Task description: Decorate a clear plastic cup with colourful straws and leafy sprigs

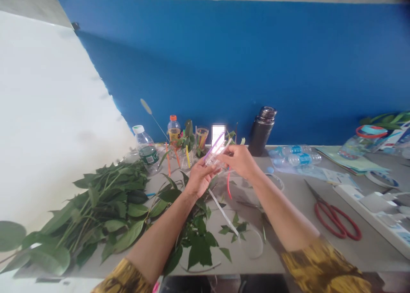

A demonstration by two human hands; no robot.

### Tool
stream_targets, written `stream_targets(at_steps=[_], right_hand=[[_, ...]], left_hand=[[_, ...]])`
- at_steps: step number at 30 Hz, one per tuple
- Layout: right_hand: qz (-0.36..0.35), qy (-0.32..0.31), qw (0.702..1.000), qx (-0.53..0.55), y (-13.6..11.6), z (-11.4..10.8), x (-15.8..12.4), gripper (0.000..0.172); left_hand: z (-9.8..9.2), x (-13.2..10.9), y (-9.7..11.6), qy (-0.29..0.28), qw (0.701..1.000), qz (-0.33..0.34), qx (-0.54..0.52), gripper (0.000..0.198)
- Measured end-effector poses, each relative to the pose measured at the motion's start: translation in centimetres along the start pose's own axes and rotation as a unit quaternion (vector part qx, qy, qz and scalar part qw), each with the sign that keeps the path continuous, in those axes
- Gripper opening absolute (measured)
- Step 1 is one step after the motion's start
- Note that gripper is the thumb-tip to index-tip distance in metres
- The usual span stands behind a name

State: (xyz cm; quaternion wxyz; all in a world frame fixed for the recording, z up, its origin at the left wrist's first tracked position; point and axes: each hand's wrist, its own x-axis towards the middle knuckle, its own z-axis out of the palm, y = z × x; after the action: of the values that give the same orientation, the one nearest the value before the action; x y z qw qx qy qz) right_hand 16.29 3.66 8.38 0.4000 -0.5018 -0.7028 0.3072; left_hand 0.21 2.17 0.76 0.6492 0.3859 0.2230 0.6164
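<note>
Over the grey worktable (368, 254), dead centre in the head view, the left hand (200, 177) and right hand (239, 160) both pinch a clear plastic piece (214, 154) between their fingers, holding it up off the surface! Leafy green branches (109, 212) sprawl beside the left forearm, a dark steel flask (262, 130) stands just behind, and red-handled scissors (336, 220) lie off to the right.

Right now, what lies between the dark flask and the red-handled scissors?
The head view shows two clear plastic water bottles lying on their sides there, between the dark flask and the red-handled scissors.
</note>
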Motion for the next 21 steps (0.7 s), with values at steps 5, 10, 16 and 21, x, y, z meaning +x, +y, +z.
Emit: stream_targets(at_steps=[5, 10, 16, 21], right_hand=[[-0.012, -0.016, 0.999, 0.028, 0.13, -0.08, 0.03, 0.033], [-0.009, -0.009, 0.999, 0.049, 0.32, -0.2, 0.09, 0.041], [-0.006, -0.019, 0.998, 0.054, 0.45, -0.16, 0.21, 0.038], [0.013, -0.023, 0.997, 0.066, 0.3, -0.23, 0.14, 0.038]], left_hand=[[-0.34, 0.22, 0.03, -0.001, 1.0, 0.006, 0.006, 0.047], [-0.4, 0.24, -0.07, -0.006, 1.0, 0.008, 0.013, 0.051], [-0.41, 0.14, -0.07, -0.006, 1.0, 0.0, 0.015, 0.051], [-0.38, 0.1, -0.04, -0.007, 1.0, -0.003, 0.017, 0.053]])
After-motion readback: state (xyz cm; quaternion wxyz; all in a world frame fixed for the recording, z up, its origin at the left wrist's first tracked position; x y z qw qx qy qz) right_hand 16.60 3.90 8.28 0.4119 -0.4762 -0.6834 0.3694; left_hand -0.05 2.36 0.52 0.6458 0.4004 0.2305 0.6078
